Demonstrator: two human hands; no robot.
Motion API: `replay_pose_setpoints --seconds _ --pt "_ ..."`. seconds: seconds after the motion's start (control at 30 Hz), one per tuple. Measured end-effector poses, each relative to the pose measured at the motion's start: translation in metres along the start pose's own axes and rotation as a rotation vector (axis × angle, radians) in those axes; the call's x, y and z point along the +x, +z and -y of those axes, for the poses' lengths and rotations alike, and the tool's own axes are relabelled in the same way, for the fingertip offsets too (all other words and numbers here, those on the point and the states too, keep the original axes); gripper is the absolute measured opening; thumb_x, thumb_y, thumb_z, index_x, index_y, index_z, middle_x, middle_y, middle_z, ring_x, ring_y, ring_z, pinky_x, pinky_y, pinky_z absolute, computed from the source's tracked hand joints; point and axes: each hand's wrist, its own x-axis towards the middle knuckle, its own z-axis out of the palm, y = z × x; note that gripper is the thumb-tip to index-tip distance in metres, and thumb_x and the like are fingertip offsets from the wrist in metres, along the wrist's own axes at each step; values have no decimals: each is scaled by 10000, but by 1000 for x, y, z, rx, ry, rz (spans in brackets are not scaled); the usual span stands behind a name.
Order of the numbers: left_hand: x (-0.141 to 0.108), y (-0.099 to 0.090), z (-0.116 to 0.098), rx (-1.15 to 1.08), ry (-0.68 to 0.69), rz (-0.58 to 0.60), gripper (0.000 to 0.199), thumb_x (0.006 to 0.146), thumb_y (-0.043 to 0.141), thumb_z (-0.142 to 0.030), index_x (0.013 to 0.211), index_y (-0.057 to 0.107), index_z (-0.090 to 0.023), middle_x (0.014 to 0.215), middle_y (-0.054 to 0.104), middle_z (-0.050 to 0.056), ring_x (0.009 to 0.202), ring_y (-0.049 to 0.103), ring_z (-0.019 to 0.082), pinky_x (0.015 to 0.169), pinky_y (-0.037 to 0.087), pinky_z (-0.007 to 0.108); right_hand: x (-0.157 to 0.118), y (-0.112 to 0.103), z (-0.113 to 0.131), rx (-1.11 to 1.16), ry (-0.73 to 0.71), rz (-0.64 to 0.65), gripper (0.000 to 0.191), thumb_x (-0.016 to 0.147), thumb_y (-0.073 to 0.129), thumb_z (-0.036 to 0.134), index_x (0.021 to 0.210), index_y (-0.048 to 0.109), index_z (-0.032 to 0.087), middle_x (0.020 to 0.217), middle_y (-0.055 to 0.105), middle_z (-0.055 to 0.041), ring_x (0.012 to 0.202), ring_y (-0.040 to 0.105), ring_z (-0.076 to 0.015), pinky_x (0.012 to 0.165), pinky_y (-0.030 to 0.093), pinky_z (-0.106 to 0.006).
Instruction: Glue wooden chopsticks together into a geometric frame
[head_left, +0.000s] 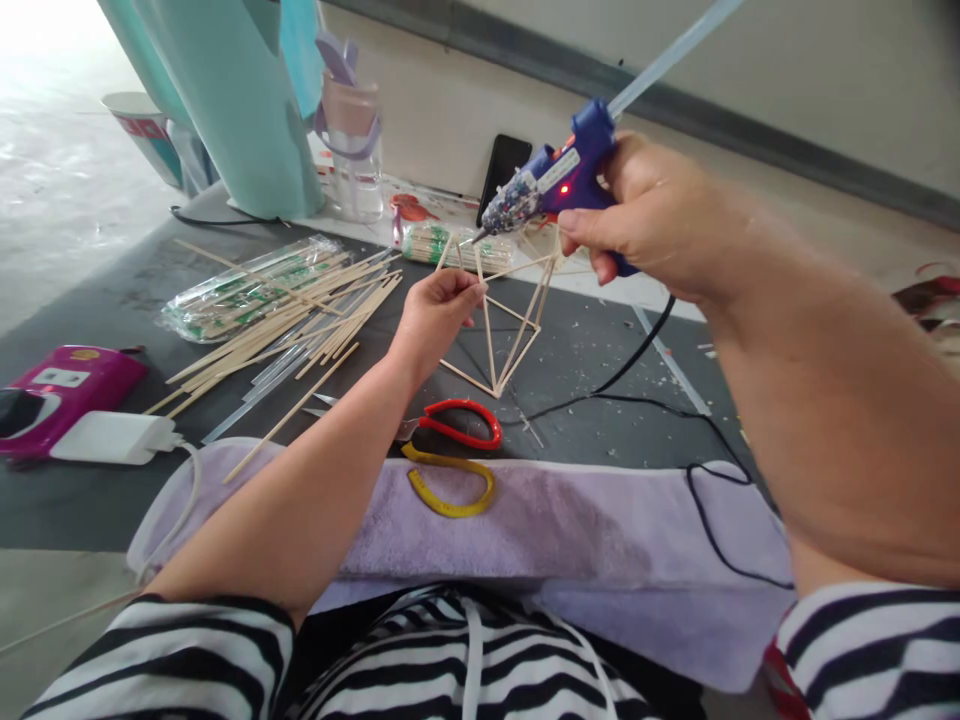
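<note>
A frame of thin wooden sticks [489,345] stands on the dark grey table mat. My left hand [444,308] is closed, pinching a stick at the frame's upper left. Wrapped round the handle of a blue glue gun [592,150], my right hand [645,205] holds it above the frame. A red light glows on the gun's side, and a clear glue stick [671,55] sticks out of its back. The gun's nozzle points down to the left, close to the tops of the sticks near my left fingers; whether it touches them I cannot tell.
Loose sticks [330,330] and a plastic packet [251,285] lie left. Red-handled scissors [461,425] and a yellow tape measure [452,500] are in front. The gun's black cable [649,345] runs right. A cup [356,150] and phone [506,170] stand behind; a magenta power socket [82,385] is far left.
</note>
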Motion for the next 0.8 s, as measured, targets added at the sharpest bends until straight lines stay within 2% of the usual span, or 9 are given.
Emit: replay_pose_setpoints --seconds 0.1,0.3,0.6,0.8 --pt "1 -1 2 -12 11 2 135 786 693 -272 702 630 -187 691 639 -6 533 508 59 487 416 187 0 4 -1 -29 -41 -61 291 769 671 257 1008 504 250 783 593 32 427 443 -89 402 385 -267" --pt "3 0 6 -21 27 3 107 787 682 -264 729 646 -181 670 632 -11 494 477 54 464 385 198 -4 1 -12 14 0 -31 304 762 713 382 931 488 268 734 595 35 479 450 -99 459 378 -277" --pt "6 0 9 -19 5 -8 94 783 686 -264 743 641 -192 664 625 -23 494 493 64 453 375 204 -12 4 -25 131 8 -37 234 794 686 250 969 531 236 768 625 25 473 449 -73 432 380 -224" --pt "5 -2 7 -3 23 0 121 789 682 -267 709 639 -187 658 621 -23 501 487 60 463 366 204 -21 0 -38 335 8 -49 160 806 682 272 900 558 232 784 621 14 468 452 -79 418 403 -234"
